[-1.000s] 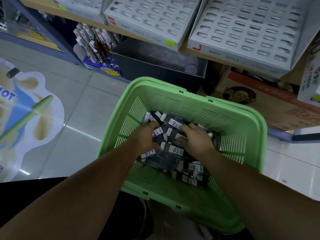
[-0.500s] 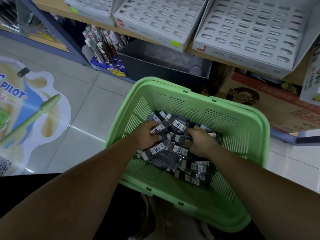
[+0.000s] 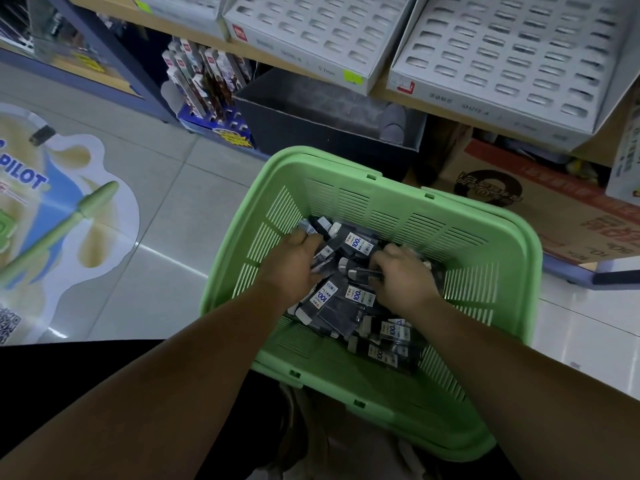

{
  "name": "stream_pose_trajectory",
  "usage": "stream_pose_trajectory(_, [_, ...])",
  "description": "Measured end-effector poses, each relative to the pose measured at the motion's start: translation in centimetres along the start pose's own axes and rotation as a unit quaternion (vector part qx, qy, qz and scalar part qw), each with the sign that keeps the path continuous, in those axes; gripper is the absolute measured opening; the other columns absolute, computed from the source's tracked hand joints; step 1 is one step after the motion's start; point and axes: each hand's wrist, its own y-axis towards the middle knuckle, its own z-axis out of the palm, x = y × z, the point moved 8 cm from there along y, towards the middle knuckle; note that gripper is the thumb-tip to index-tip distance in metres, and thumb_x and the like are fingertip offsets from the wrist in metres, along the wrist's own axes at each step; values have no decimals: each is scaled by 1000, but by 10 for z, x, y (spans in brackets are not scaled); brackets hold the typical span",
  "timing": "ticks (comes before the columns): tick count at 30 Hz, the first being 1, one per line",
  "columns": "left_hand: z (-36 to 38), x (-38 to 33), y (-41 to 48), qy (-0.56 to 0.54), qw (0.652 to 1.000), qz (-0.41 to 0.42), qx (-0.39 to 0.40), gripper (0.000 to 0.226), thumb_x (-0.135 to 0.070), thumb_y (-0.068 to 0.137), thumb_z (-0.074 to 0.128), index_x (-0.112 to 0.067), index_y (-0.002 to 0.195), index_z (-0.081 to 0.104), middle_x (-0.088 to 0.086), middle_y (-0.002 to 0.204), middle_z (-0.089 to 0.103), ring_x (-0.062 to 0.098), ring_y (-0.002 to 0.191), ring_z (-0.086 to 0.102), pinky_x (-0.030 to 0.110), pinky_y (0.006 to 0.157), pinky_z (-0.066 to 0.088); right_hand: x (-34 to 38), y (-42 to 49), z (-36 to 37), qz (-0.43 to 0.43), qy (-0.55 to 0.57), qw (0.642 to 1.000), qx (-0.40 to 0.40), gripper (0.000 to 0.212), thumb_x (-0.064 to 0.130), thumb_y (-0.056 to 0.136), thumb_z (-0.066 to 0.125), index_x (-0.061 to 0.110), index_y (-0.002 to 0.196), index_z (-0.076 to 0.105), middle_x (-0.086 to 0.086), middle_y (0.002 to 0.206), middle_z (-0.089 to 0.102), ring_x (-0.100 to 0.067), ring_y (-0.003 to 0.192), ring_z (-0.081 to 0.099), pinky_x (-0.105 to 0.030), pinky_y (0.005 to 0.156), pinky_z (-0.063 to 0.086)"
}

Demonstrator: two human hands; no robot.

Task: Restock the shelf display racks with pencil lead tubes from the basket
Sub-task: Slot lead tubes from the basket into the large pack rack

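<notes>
The small dark pencil lead tubes [image 3: 356, 299] lie in a heap inside the green plastic basket [image 3: 485, 216] with slotted walls. The left hand [image 3: 291, 268] is curled round a few tubes. The right hand [image 3: 401, 278] is curled round at least one more. I think it is best to turn the tubes the same way in each fist, so none slip out when lifted. The tube labels say "100". The white slotted display racks [image 3: 502, 53] sit on the shelf above. A big floor sticker [image 3: 24, 181] says "PILOT".

The head camera looks steeply down, close above the green basket [image 3: 381, 209]. It faces the display racks [image 3: 502, 53] beyond the basket.
</notes>
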Motion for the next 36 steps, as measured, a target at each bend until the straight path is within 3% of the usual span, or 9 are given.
stream_pose_trajectory(7, [12, 10, 1, 4, 1000, -20, 23, 28, -37, 92, 73, -13, 102, 63, 5, 100, 65, 18, 83, 60, 27, 64, 38, -5, -2, -8, 95, 237, 966, 49, 19, 13, 92, 68, 15, 100, 51, -5, 84, 58, -19, 71, 55, -28, 57, 40])
stream_pose_trajectory(10, [19, 5, 5, 14, 999, -8, 28, 51, -63, 88, 67, -16, 105, 62, 2, 99, 58, 20, 93, 58, 29, 70, 43, -10, -15, -1, 116, 239, 953, 143, 36, 8, 93, 60, 19, 123, 45, -13, 104, 61, -25, 83, 63, -37, 62, 48])
stream_pose_trajectory(13, [32, -4, 1, 94, 991, 11, 98, 88, -82, 67, 72, -20, 126, 54, 5, 123, 54, 24, 115, 53, 38, 91, 51, -14, -39, 19, 145, 231, 934, 231, 56, 6, 94, 58, 19, 144, 38, -6, 112, 57, -22, 87, 62, -33, 63, 48])
stream_pose_trajectory(16, [42, -10, -2, 125, 981, 10, 149, 101, -72, 62, 83, -22, 142, 47, 7, 140, 48, 29, 128, 50, 42, 103, 49, -19, -55, 31, 160, 202, 936, 241, 68, 19, 88, 76, 21, 148, 44, -3, 128, 61, -23, 105, 62, -32, 82, 52])
stream_pose_trajectory(19, [48, -16, -5, 65, 983, 3, 171, 85, -59, 66, 89, -19, 134, 56, 8, 128, 56, 25, 110, 56, 39, 96, 51, -25, -58, 34, 149, 102, 962, 204, 81, 28, 79, 86, 29, 148, 45, -1, 136, 62, -24, 118, 62, -35, 97, 53])
stream_pose_trajectory(23, [49, -14, -12, 66, 982, -5, 176, 84, -57, 70, 88, -15, 135, 56, 9, 131, 49, 29, 120, 55, 46, 101, 51, -28, -57, 41, 133, -1, 974, 182, 83, 32, 74, 91, 30, 140, 41, -2, 124, 65, -25, 104, 65, -38, 86, 57])
stream_pose_trajectory(27, [47, -9, -16, 29, 983, -15, 182, 63, -44, 79, 86, -13, 126, 58, 8, 122, 54, 26, 107, 59, 40, 93, 53, -32, -49, 34, 131, 42, 978, 159, 81, 38, 69, 93, 27, 133, 45, -1, 127, 60, -26, 109, 62, -41, 92, 56])
stream_pose_trajectory(30, [44, -7, -17, 22, 984, -20, 176, 43, -34, 88, 75, -12, 120, 57, 11, 115, 59, 26, 98, 58, 35, 83, 51, -31, -45, 28, 123, 68, 981, 132, 58, 38, 75, 86, 26, 121, 52, -1, 118, 64, -23, 99, 62, -37, 86, 57])
stream_pose_trajectory(36, [48, -7, -16, 7, 985, -48, 167, 43, -21, 88, 76, -10, 121, 52, 10, 118, 54, 24, 97, 52, 34, 80, 42, -32, -45, 24, 122, 61, 984, 113, 48, 38, 83, 78, 24, 121, 54, 0, 108, 66, -22, 91, 65, -37, 81, 58])
